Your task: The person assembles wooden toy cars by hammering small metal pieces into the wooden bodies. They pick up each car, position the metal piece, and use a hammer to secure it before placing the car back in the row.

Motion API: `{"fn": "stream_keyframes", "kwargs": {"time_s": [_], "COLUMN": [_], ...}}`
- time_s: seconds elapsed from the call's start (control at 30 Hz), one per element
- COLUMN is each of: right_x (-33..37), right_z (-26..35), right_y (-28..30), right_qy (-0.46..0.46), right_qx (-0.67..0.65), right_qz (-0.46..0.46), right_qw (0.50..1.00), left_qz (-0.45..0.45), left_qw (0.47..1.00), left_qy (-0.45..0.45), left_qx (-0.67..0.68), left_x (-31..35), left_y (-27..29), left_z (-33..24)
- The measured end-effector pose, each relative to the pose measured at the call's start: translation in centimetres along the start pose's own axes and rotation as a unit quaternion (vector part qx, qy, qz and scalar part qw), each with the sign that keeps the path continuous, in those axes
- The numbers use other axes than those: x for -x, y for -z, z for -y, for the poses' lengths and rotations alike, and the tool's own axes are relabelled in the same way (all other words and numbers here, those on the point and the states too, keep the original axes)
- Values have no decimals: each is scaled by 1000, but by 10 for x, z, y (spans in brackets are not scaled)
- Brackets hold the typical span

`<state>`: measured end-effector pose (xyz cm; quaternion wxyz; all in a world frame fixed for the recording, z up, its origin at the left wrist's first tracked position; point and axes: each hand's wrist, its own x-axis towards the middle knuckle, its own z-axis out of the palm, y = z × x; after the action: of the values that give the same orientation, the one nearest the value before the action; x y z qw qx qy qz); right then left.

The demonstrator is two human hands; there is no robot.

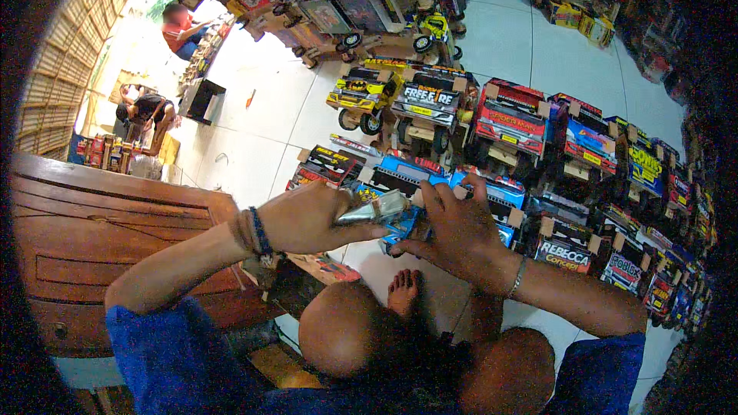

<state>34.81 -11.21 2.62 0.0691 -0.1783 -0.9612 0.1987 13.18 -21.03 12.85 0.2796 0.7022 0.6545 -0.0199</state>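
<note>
My left hand [311,215] is closed round a silvery, shiny tube [377,209], which looks like a small glue tube or bottle; its narrow end points right. Bent fingers of my right hand [465,230] meet that narrow end, while its thumb reaches out below. Something small and dark lies between those fingers, too hidden to name. Directly beneath both hands is a blue toy truck [400,176], partly covered by them. A second blue toy truck [500,196] shows just past my right hand.
Rows of toy trucks stand on the white tile floor [257,142], including a red one [511,119] and a yellow one [361,92]. A carved wooden panel [115,238] lies at left. Two people [150,111] sit farther off. My bare foot [403,292] rests below my hands.
</note>
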Motion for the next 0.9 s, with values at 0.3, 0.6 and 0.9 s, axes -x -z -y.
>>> {"fn": "stream_keyframes", "kwargs": {"time_s": [0.3,0.6,0.9], "right_x": [-19,-58,-57], "right_z": [2,19,13], "right_y": [4,-14,-26], "right_qy": [17,50,66], "right_qx": [26,-78,-99], "right_qz": [-56,-19,-33], "right_qw": [998,995,992], "left_qz": [55,33,74], "left_qw": [995,996,990], "left_qy": [83,66,102], "left_qx": [-33,-57,-60], "left_x": [39,36,23], "left_y": [42,26,33], "left_z": [32,48,38]}}
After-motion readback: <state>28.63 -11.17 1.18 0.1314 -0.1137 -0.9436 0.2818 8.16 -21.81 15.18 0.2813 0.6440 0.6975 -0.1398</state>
